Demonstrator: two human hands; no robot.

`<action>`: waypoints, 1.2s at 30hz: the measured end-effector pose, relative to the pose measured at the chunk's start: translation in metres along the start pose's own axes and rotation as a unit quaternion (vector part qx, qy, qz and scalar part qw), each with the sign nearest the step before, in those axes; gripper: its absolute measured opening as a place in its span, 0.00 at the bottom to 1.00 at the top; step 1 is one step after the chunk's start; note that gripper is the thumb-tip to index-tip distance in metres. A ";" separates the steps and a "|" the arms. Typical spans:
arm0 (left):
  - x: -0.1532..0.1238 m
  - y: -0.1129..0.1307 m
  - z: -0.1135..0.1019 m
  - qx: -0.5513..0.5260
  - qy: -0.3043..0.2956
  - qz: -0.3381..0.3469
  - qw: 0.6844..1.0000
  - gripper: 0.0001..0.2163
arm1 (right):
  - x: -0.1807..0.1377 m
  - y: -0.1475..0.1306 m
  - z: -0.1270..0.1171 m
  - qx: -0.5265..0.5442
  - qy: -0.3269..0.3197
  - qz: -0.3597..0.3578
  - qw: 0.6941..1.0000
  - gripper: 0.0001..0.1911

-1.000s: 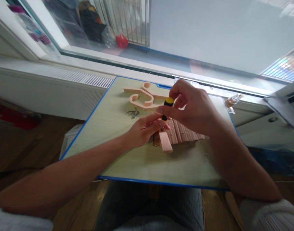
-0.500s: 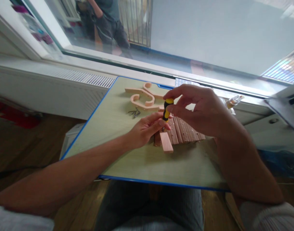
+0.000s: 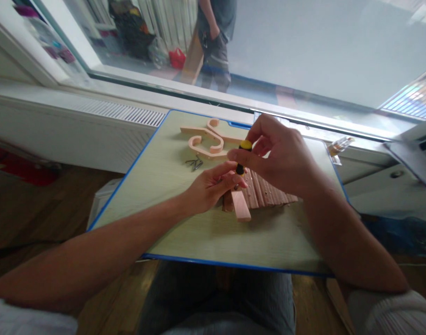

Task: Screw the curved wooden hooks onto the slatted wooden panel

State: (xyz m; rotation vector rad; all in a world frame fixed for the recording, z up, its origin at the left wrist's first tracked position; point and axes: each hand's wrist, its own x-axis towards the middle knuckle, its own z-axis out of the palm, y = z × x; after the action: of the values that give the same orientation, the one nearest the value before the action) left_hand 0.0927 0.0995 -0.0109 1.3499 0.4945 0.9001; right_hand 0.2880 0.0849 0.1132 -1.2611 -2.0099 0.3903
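My right hand (image 3: 279, 158) is closed around a small yellow-and-black screwdriver (image 3: 243, 153), held upright over the wooden pieces. Just below it, my left hand (image 3: 213, 186) pinches its fingertips together at the screwdriver's tip; what they hold is too small to make out. Under both hands lies a fan of thin wooden slats (image 3: 265, 188), with one pale wooden bar (image 3: 241, 205) lying across their near end.
The work lies on a pale table with a blue rim (image 3: 171, 237). Curved wooden cut-outs (image 3: 208, 139) and a few dark screws (image 3: 195, 164) lie at the back. A small clear packet (image 3: 338, 146) sits on the sill. A person (image 3: 216, 37) stands beyond the window.
My right hand's fingers have shifted round the screwdriver handle, twisting it in place. The person beyond the window has walked to the right.
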 end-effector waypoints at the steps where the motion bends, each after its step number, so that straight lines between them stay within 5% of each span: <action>1: 0.000 0.000 0.000 0.003 -0.001 0.000 1.000 0.19 | 0.000 0.000 -0.003 0.014 -0.013 -0.004 1.000 0.15; 7: -0.001 0.000 -0.003 0.041 -0.002 0.012 0.999 0.19 | -0.002 0.001 -0.015 0.063 -0.073 -0.035 0.995 0.15; 21: 0.001 0.002 -0.001 0.078 0.005 0.014 0.997 0.22 | 0.002 0.007 0.008 0.015 0.000 0.015 1.000 0.13; 36: 0.001 -0.003 -0.006 0.108 0.005 0.011 0.994 0.22 | 0.003 0.007 0.010 -0.033 0.011 0.014 0.999 0.14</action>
State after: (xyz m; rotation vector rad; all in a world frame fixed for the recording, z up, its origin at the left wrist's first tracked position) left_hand 0.0898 0.1042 -0.0146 1.5494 0.5991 0.8909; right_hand 0.2849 0.0914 0.1038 -1.3307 -2.0029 0.3250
